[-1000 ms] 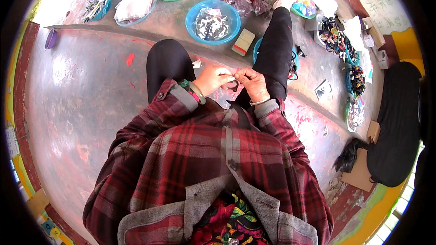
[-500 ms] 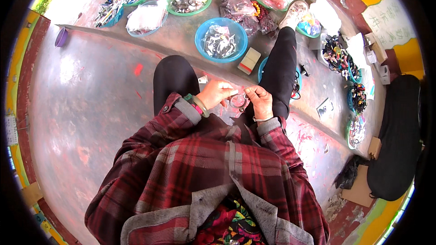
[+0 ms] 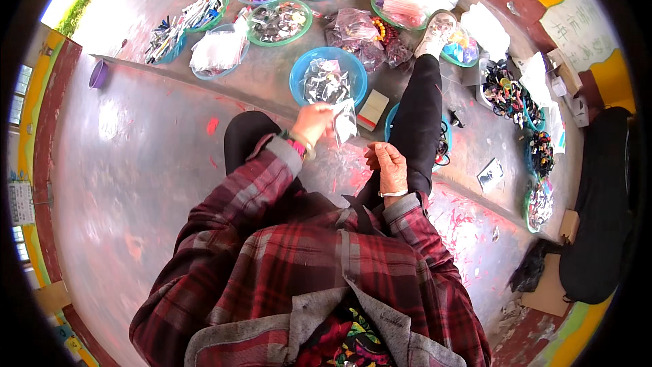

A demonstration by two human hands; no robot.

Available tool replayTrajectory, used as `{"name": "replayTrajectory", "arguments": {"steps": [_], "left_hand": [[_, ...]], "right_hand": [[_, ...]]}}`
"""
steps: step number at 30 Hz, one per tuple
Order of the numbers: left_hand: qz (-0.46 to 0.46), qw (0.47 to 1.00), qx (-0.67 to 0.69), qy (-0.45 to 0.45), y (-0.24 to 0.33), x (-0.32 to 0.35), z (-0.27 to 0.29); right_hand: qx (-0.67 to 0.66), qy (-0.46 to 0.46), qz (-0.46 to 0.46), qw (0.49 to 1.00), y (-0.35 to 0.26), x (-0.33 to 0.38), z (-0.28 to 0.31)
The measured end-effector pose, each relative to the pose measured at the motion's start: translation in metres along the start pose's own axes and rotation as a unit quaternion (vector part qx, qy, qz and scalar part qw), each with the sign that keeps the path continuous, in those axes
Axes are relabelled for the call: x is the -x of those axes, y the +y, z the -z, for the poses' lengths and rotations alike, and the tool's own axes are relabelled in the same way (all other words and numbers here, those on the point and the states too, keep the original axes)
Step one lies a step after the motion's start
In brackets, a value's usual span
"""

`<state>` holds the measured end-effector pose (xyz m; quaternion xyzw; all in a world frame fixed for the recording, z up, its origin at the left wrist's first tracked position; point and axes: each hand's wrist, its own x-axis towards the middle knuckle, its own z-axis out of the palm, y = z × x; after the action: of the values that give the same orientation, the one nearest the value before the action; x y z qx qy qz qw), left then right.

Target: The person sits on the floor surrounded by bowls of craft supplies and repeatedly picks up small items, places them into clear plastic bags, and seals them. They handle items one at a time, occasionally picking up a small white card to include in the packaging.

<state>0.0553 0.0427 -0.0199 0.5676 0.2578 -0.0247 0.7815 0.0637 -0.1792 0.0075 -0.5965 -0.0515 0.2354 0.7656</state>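
Concrete floor (image 3: 136,183) | left hand (image 3: 314,122) pinches small clear packet (image 3: 345,122) just below blue bowl (image 3: 329,76) | right hand (image 3: 388,166) loosely curled, empty | step: likely dropping packet; next needs reach over bowl, fingers parting

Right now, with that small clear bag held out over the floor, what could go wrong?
The left hand pinches the clear bag by one edge only, so it could slip or spill. It hangs beside the blue bowl rather than clearly above it, so a drop may land on the floor. The right hand is apart from the bag and gives no support.
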Motion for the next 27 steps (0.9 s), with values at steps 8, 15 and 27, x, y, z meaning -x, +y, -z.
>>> {"name": "replayTrajectory", "arguments": {"steps": [8,15,27], "left_hand": [[-0.154,0.962,-0.151,0.168,0.048,-0.080,0.007],[-0.023,0.992,-0.125,-0.022,0.020,0.019,-0.005],[-0.008,0.990,-0.132,-0.052,-0.005,0.069,-0.002]], "right_hand": [[0.032,-0.050,-0.030,0.998,0.010,-0.003,0.006],[0.333,-0.185,-0.138,0.914,0.016,-0.011,-0.002],[0.548,0.161,-0.181,0.800,0.104,-0.149,-0.013]]}}
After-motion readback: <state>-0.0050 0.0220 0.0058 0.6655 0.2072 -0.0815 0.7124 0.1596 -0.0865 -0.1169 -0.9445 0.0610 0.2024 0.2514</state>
